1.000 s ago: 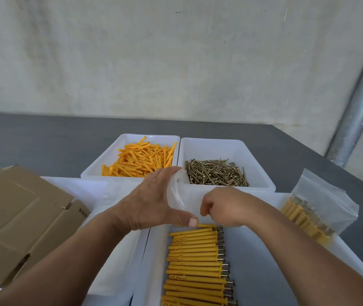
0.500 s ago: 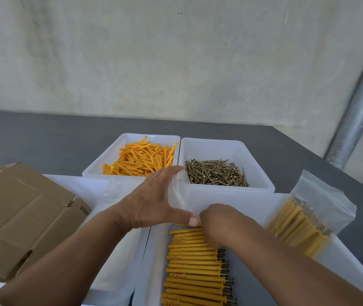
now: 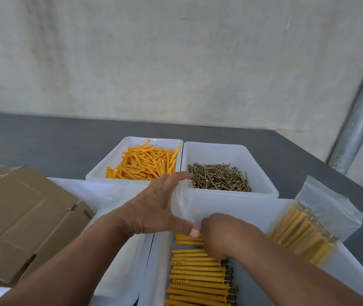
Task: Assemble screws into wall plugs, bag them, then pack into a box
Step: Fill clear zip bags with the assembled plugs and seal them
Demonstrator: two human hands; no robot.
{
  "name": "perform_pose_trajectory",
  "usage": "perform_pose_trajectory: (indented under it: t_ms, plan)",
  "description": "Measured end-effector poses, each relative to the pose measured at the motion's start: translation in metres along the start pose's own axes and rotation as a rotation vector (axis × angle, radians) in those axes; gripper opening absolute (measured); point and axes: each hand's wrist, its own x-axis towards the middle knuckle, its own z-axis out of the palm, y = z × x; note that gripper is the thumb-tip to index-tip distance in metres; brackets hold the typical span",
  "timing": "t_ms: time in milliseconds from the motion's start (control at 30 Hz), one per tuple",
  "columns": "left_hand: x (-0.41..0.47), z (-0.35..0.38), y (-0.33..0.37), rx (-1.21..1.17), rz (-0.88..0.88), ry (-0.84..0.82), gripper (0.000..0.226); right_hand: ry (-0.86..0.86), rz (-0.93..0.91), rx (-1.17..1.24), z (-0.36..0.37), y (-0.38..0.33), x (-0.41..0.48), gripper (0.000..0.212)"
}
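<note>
A row of yellow wall plugs with screws in them (image 3: 198, 277) lies in the near white tray (image 3: 253, 215). My left hand (image 3: 154, 208) holds a clear plastic bag (image 3: 181, 202) upright at the tray's far left corner, thumb and fingers round its mouth. My right hand (image 3: 218, 235) reaches down onto the top of the row, its fingers curled over several assembled plugs (image 3: 188, 239) beside the bag. A filled bag of plugs (image 3: 308, 228) leans on the tray's right wall.
Behind stand a tub of loose orange plugs (image 3: 145, 164) and a tub of brass screws (image 3: 220, 180). A flattened cardboard box (image 3: 21, 217) lies at the left over another white tray (image 3: 83, 188). A metal pole (image 3: 361, 120) rises at the right table edge.
My right hand has dropped from beside the bag's mouth down onto the top plugs in the row. The left hand has kept the bag in place.
</note>
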Motion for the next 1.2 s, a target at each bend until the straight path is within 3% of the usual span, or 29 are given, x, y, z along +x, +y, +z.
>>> perform_pose_trajectory:
  t_ms: [167,367,433,567,667,1200]
  plan:
    - [-0.001,0.000,-0.002,-0.036,0.004,0.049,0.103,-0.051,-0.016,-0.014,-0.003,0.003,0.002,0.036]
    - [-0.001,-0.002,-0.001,-0.075,0.015,0.138,0.099,0.041,-0.041,-0.010,-0.004,0.013,0.007,0.006]
    - [-0.001,-0.003,-0.001,-0.080,0.013,0.158,0.098,0.056,-0.034,-0.012,-0.004,0.014,0.009,0.023]
    - [-0.001,-0.003,-0.001,-0.078,0.004,0.159,0.098,0.027,-0.064,-0.019,-0.005,0.016,0.011,0.015]
    - [0.000,-0.002,-0.001,-0.073,-0.005,0.154,0.098,0.059,-0.070,0.015,-0.007,0.020,0.010,0.031]
    - [0.001,-0.002,-0.004,-0.034,-0.046,0.083,0.111,0.043,-0.101,0.072,-0.008,0.022,0.004,0.029]
